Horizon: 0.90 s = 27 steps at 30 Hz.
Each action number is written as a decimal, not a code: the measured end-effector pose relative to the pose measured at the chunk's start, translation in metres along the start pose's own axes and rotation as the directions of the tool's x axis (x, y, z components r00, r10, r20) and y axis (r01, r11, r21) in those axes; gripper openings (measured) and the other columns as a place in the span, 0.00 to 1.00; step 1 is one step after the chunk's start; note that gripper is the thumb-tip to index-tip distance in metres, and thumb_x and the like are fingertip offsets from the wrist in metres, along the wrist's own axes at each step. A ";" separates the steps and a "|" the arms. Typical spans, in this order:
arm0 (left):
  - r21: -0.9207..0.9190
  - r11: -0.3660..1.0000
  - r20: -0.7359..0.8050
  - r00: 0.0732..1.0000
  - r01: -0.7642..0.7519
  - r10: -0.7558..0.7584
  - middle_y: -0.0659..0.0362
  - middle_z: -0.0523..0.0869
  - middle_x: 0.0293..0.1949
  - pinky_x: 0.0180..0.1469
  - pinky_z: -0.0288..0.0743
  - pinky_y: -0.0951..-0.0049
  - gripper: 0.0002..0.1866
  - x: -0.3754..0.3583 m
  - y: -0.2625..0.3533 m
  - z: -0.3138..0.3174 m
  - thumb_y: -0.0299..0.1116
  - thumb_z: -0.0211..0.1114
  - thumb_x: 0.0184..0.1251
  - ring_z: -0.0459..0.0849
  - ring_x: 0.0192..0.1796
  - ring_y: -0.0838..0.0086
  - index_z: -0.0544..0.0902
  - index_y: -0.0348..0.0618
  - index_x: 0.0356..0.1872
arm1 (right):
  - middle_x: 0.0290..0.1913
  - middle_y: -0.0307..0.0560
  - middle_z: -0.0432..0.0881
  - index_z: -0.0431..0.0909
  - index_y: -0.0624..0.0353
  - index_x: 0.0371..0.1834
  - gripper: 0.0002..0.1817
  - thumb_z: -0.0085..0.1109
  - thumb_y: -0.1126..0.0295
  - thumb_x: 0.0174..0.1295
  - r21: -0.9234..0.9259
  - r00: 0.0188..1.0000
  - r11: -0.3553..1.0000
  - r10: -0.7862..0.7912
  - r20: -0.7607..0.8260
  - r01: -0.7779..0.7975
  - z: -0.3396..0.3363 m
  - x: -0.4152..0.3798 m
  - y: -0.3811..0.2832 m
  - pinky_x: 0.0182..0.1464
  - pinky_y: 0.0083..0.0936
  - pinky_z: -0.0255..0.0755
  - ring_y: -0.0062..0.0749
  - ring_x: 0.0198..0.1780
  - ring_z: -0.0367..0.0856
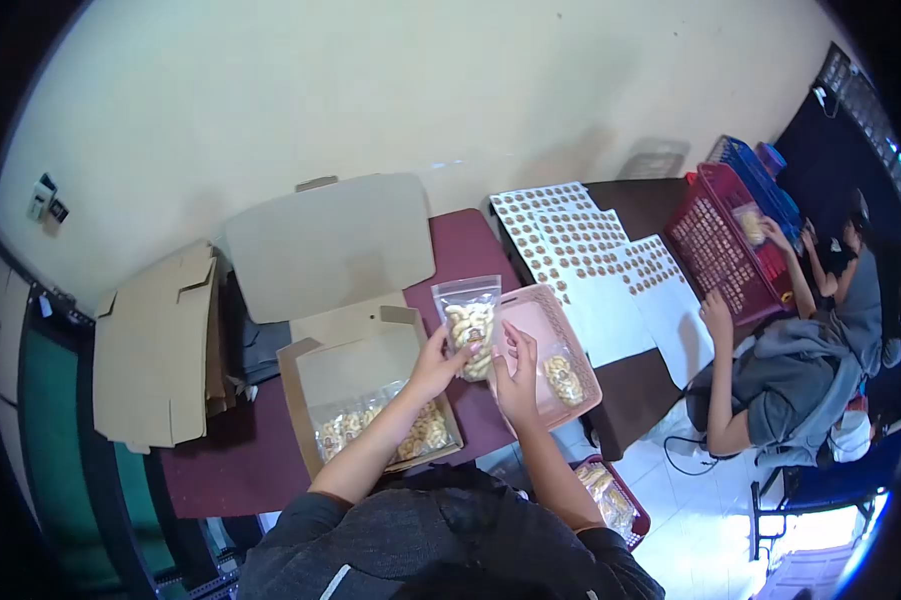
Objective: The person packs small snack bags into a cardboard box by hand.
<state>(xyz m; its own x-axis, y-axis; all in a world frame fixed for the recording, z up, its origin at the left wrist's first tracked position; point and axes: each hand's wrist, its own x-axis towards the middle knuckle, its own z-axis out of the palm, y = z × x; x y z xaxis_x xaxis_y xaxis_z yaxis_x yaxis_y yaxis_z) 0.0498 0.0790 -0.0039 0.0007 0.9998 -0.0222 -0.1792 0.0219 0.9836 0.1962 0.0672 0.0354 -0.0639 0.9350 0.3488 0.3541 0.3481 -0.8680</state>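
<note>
My left hand (438,368) grips a clear zip pouch (470,325) of pale, curved snack pieces, holding it upright with the thumb across its front. A small round label shows on the pouch, partly covered by the thumb. At the pouch's right side is my right hand (517,378), fingers apart, its thumb close to or touching the lower edge. Below and left stands an open cardboard box (301,405) with several filled pouches (425,432) lying inside. A pink basket (580,335) sits under my right hand, with one filled pouch (563,380) in it.
Flattened cardboard (155,350) leans at the left. Sheets of round stickers (570,235) cover part of the dark table to the right. Beyond, a co-worker's hand holds a pouch near a red basket (705,240). Another basket (638,520) with pouches stands low by my right elbow.
</note>
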 end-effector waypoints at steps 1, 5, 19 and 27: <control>-0.056 0.998 -0.018 0.999 -0.034 0.033 0.54 0.78 0.47 0.47 0.72 0.79 0.28 -0.010 0.010 -0.011 0.33 0.63 0.60 0.76 0.50 0.76 0.64 0.32 0.58 | 0.47 0.49 0.71 0.62 0.59 0.62 0.26 0.51 0.73 0.58 0.033 0.999 0.999 -0.013 -0.032 0.014 0.008 0.000 -0.011 0.58 0.29 0.59 0.36 0.54 0.67; 0.134 0.986 0.011 0.995 -0.098 0.098 0.54 0.77 0.48 0.53 0.68 0.74 0.24 -0.059 0.049 -0.043 0.32 0.61 0.63 0.75 0.50 0.74 0.65 0.32 0.56 | 0.52 0.47 0.71 0.61 0.65 0.59 0.25 0.55 0.69 0.60 0.582 0.932 0.755 0.107 0.346 -0.302 0.046 -0.008 -0.033 0.59 0.27 0.60 0.29 0.56 0.67; 0.095 0.976 -0.288 0.933 -0.198 0.217 0.47 0.75 0.51 0.57 0.63 0.70 0.22 -0.138 0.068 -0.103 0.33 0.51 0.67 0.72 0.54 0.68 0.62 0.29 0.57 | 0.45 0.44 0.78 0.68 0.67 0.53 0.16 0.48 0.69 0.66 0.496 0.745 0.720 0.044 0.666 -0.486 0.125 -0.035 -0.090 0.47 0.20 0.68 0.21 0.44 0.74; 0.129 0.973 -0.366 0.903 -0.190 0.225 0.48 0.74 0.50 0.58 0.62 0.70 0.24 -0.142 0.060 -0.117 0.38 0.49 0.69 0.72 0.54 0.67 0.60 0.29 0.58 | 0.46 0.43 0.76 0.68 0.66 0.52 0.18 0.47 0.63 0.67 0.469 0.628 0.573 0.107 0.771 -0.672 0.135 -0.035 -0.096 0.49 0.20 0.67 0.21 0.46 0.73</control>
<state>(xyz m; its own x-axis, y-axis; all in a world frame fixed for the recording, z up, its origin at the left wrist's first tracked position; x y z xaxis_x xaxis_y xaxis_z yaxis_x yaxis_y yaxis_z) -0.0763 -0.0617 0.0368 -0.3994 0.9067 0.1354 -0.0473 -0.1679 0.9847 0.0382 0.0102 0.0591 -0.7213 0.6771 -0.1457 -0.1917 -0.3972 -0.8975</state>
